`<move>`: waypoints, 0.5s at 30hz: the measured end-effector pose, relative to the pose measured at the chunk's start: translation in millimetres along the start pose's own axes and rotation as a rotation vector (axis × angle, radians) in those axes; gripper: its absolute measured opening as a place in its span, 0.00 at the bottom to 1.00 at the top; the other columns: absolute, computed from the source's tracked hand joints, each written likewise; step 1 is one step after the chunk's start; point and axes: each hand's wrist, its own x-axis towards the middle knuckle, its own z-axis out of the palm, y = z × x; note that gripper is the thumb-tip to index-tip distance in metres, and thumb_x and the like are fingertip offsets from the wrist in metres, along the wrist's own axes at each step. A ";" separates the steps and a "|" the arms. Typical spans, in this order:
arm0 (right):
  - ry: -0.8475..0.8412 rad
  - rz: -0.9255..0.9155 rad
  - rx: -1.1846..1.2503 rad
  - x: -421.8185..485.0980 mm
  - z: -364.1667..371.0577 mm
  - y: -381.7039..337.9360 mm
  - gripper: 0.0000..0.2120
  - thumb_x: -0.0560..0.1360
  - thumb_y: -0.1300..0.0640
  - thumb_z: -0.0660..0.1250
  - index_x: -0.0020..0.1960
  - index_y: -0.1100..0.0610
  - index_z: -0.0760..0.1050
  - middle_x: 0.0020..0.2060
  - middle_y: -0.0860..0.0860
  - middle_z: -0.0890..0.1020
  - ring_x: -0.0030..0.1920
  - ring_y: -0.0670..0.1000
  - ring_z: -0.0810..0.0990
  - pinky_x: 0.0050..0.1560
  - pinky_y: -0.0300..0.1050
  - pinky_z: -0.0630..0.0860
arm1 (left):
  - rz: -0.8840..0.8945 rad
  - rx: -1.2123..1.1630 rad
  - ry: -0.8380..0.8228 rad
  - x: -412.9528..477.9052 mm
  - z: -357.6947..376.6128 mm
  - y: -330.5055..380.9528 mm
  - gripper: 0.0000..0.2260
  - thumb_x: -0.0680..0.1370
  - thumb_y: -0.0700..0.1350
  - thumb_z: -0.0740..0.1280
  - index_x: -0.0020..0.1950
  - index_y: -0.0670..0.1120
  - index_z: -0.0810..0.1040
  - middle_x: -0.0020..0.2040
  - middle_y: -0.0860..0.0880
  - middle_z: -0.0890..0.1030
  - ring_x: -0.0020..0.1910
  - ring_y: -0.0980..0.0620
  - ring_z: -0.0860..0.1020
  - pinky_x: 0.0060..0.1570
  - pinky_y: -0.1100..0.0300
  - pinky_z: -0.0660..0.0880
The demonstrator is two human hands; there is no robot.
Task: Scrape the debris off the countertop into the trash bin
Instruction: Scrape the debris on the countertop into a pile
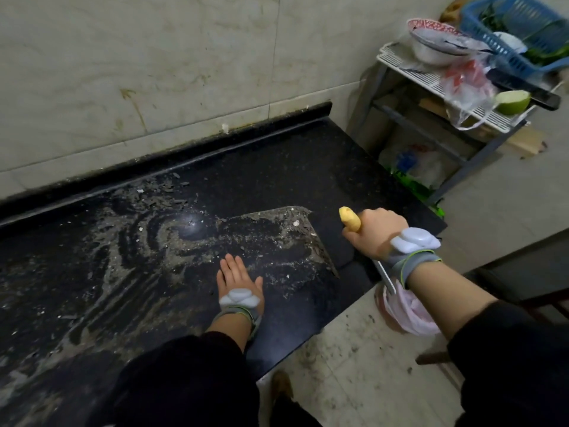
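My left hand (238,280) lies flat, fingers together, on the debris (160,229) smearing the countertop (308,155). My right hand (377,234) grips the yellow-handled scraper (351,219) above the pink-lined trash bin (406,312), near right.

Counter (292,167) — against the wall (154,72), debris (160,235) spread over its left and middle. Left hand (238,280) flat on the counter near the front edge; right hand (377,231) to its right, at the counter's end. Trash bin (406,312) on the floor (354,365) below that hand. Rack (446,87) — right of the counter, basket (517,35) and bowl (431,41) on top.
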 end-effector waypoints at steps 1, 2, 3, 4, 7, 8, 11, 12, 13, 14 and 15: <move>-0.013 0.003 0.023 -3.1 0.8 -2.5 0.20 0.75 0.40 0.59 0.46 0.56 0.78 0.47 0.58 0.83 0.49 0.62 0.81 0.43 0.47 0.73 | -0.001 0.002 -0.002 0.0 -0.5 0.1 0.32 0.83 0.56 0.44 0.77 0.37 0.36 0.78 0.40 0.39 0.78 0.43 0.42 0.75 0.50 0.43; -0.011 -0.011 0.042 -6.7 1.5 -7.9 0.20 0.76 0.41 0.59 0.45 0.57 0.77 0.47 0.58 0.83 0.48 0.63 0.81 0.42 0.47 0.73 | -0.004 0.004 -0.003 -0.4 -0.2 -0.4 0.32 0.83 0.56 0.44 0.77 0.37 0.36 0.78 0.40 0.39 0.78 0.43 0.42 0.75 0.50 0.43; -0.003 -0.035 0.057 -10.3 0.6 -14.4 0.19 0.76 0.42 0.59 0.44 0.57 0.77 0.47 0.58 0.83 0.48 0.63 0.81 0.42 0.46 0.72 | -0.006 0.001 -0.003 -0.3 -0.5 0.9 0.32 0.83 0.56 0.44 0.77 0.37 0.36 0.78 0.40 0.39 0.78 0.43 0.42 0.75 0.50 0.43; 0.002 -0.061 0.078 -13.7 1.7 -25.5 0.18 0.76 0.43 0.59 0.43 0.57 0.76 0.46 0.59 0.83 0.48 0.63 0.81 0.40 0.46 0.70 | -0.008 0.001 -0.007 0.1 0.4 -0.7 0.32 0.83 0.56 0.44 0.77 0.37 0.36 0.78 0.40 0.39 0.78 0.43 0.41 0.75 0.50 0.43; 0.009 -0.134 0.152 -23.5 3.7 -61.1 0.19 0.77 0.43 0.58 0.35 0.57 0.67 0.44 0.58 0.82 0.46 0.64 0.80 0.38 0.45 0.67 | -0.018 0.008 -0.008 -0.4 -0.1 -0.2 0.32 0.83 0.56 0.44 0.77 0.38 0.36 0.78 0.41 0.39 0.78 0.43 0.41 0.75 0.50 0.43; 0.009 -0.151 0.177 -26.1 3.7 -71.1 0.21 0.77 0.43 0.58 0.32 0.56 0.63 0.44 0.58 0.82 0.46 0.64 0.80 0.38 0.45 0.67 | -0.021 0.007 -0.010 -0.3 -0.4 -0.1 0.32 0.83 0.57 0.44 0.77 0.38 0.37 0.78 0.41 0.39 0.78 0.43 0.41 0.75 0.51 0.43; 0.016 -0.166 0.244 -25.7 -0.4 -80.4 0.20 0.76 0.43 0.59 0.32 0.55 0.64 0.45 0.58 0.82 0.47 0.64 0.80 0.39 0.46 0.67 | -0.032 0.003 -0.015 1.0 -0.2 -0.4 0.31 0.83 0.57 0.44 0.77 0.39 0.37 0.78 0.42 0.39 0.78 0.45 0.41 0.75 0.51 0.43; 0.022 -0.148 0.269 -22.8 -3.5 -76.6 0.19 0.76 0.42 0.60 0.35 0.56 0.69 0.45 0.59 0.82 0.48 0.64 0.80 0.40 0.47 0.68 | -0.033 0.002 -0.017 1.6 0.0 -0.9 0.31 0.83 0.57 0.44 0.77 0.39 0.37 0.78 0.42 0.39 0.78 0.45 0.41 0.76 0.51 0.43; 0.036 -0.122 0.290 -18.9 -7.6 -71.0 0.19 0.75 0.41 0.61 0.40 0.57 0.75 0.46 0.60 0.82 0.50 0.65 0.79 0.41 0.47 0.70 | -0.034 0.003 -0.022 1.9 0.0 -1.1 0.31 0.83 0.57 0.44 0.77 0.39 0.37 0.78 0.42 0.39 0.78 0.45 0.41 0.76 0.51 0.43; 0.057 -0.086 0.306 -14.1 -11.6 -64.3 0.21 0.75 0.41 0.61 0.44 0.59 0.77 0.47 0.61 0.82 0.50 0.65 0.79 0.42 0.48 0.72 | -0.029 0.005 -0.030 2.1 -0.8 -1.4 0.31 0.83 0.57 0.44 0.77 0.39 0.36 0.78 0.42 0.38 0.78 0.45 0.41 0.76 0.51 0.42; 0.079 -0.060 0.303 -7.5 -15.4 -57.5 0.23 0.75 0.39 0.60 0.46 0.60 0.78 0.48 0.62 0.82 0.51 0.66 0.79 0.44 0.49 0.73 | -0.030 -0.001 -0.039 2.4 -1.4 -0.9 0.31 0.83 0.57 0.44 0.77 0.39 0.36 0.78 0.42 0.38 0.78 0.45 0.40 0.76 0.52 0.42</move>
